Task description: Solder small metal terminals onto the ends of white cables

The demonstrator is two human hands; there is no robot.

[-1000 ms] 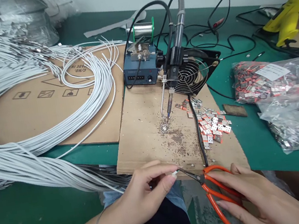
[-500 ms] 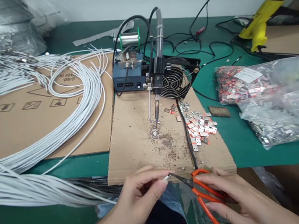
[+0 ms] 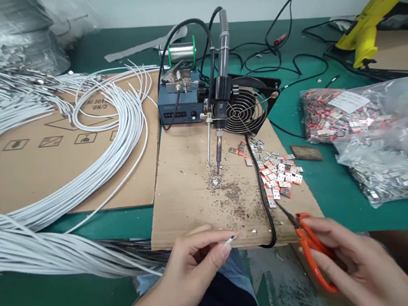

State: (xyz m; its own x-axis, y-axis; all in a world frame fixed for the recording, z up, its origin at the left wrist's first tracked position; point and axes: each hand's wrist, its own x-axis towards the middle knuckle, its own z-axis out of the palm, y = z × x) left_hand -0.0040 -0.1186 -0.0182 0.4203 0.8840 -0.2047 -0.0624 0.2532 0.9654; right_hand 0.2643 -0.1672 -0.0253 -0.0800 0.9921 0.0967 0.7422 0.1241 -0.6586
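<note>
My left hand [image 3: 195, 265] pinches the end of a white cable [image 3: 230, 241] between thumb and forefinger at the cardboard's front edge. Orange-handled scissors [image 3: 314, 254] are in my right hand [image 3: 355, 258], their dark blades pointing up and left toward the small orange-and-silver connectors [image 3: 278, 178]. The scissors are apart from the cable end. A soldering iron [image 3: 220, 90] is held tip down over grey crumbs on the cardboard sheet [image 3: 180, 176].
A blue soldering station [image 3: 180, 103], a solder spool [image 3: 180, 51] and a black fan [image 3: 239, 110] stand behind. White cable bundles [image 3: 114, 160] lie left. Plastic bags of parts [image 3: 387, 137] and a yellow tool [image 3: 369, 28] are at right.
My right hand has moved right with the scissors, away from the cable end. My left hand still pinches the cable. The black cord at the cardboard's front edge has shifted, and the view has moved slightly.
</note>
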